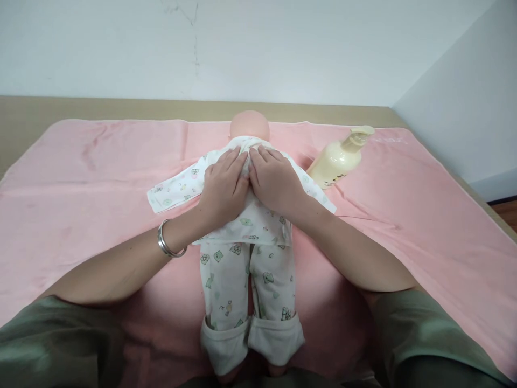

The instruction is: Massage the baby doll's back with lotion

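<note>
A baby doll [249,125] lies face down, its bald head away from me. It wears a white printed top [250,223] and matching trousers [271,280] with turned-up cuffs. Flat on the left side of its upper back rests my left hand [226,186], fingers stretched toward the neck. My right hand [277,180] lies flat on the right side, its fingers also outstretched. The two hands nearly meet at the middle of the back, thumbs close together. Neither hand grips anything. A silver bangle [162,240] circles my left wrist.
Under the doll a pink blanket [100,199] is spread over a wooden table [153,109]. To the right of the doll, a cream pump bottle [337,161] lies tilted on the blanket. A white wall [283,48] stands behind the table, with another at the right.
</note>
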The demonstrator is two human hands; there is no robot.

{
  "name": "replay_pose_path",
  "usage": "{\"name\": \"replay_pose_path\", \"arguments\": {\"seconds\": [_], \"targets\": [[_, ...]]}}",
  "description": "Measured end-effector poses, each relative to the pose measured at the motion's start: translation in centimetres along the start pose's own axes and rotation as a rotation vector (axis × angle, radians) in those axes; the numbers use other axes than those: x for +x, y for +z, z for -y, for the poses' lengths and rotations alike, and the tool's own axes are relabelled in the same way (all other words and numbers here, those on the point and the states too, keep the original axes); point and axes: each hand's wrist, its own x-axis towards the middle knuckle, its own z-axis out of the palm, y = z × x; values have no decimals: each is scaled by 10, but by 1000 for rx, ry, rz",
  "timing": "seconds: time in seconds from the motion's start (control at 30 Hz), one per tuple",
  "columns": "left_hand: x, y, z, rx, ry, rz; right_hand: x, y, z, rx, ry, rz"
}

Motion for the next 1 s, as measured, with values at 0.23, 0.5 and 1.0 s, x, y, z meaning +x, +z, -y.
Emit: {"name": "replay_pose_path", "arguments": {"seconds": [0.23,0.5,1.0], "targets": [[11,2,10,-76,-81,-30,-19,-7,27,-39,51,46],[10,5,11,-76,-88,-43,-11,-13,18,108,64,72],[10,11,25,-152,-19,-65,0,10,-1,259,105,8]]}}
